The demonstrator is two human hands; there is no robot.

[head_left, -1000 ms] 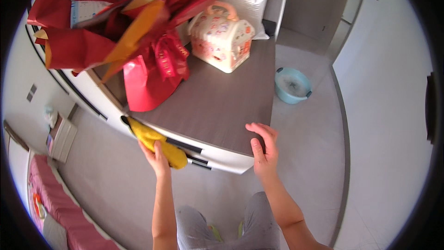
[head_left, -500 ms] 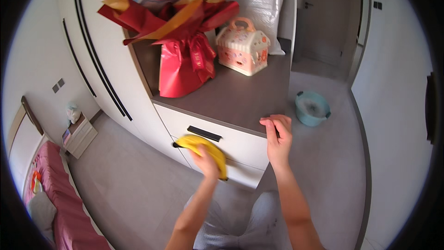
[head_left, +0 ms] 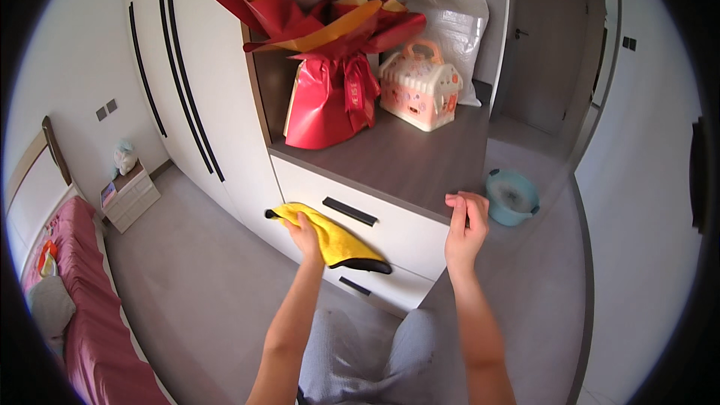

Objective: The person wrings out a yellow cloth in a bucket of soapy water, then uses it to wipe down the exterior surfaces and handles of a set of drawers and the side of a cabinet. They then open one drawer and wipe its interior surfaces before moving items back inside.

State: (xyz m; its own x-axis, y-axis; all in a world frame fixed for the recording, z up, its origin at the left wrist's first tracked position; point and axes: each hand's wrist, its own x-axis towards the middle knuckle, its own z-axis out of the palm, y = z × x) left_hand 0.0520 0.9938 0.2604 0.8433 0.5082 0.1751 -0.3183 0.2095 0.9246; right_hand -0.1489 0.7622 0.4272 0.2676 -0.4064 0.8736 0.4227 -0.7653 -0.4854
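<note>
A yellow cloth (head_left: pixel 337 241) with a black border is gripped in my left hand (head_left: pixel 304 238). It lies spread against the white upper drawer front (head_left: pixel 409 236), just below that drawer's black handle (head_left: pixel 349 211). My right hand (head_left: pixel 466 234) is at the front right corner of the dark cabinet top (head_left: pixel 420 169). Its fingers are curled in, and nothing shows inside them. Whether it presses on the edge I cannot tell.
On the cabinet top stand a bouquet in red wrapping (head_left: pixel 330 105), a pink and white house-shaped box (head_left: pixel 420 94) and a plastic-wrapped package (head_left: pixel 469 30). A blue basin (head_left: pixel 513 206) sits on the floor at the right. A bed (head_left: pixel 82 285) and nightstand (head_left: pixel 131 199) are at the left.
The cloth has opened out along the drawer front, its black edge now reaching right below the handle. My view has shifted left. My right hand keeps to the cabinet corner.
</note>
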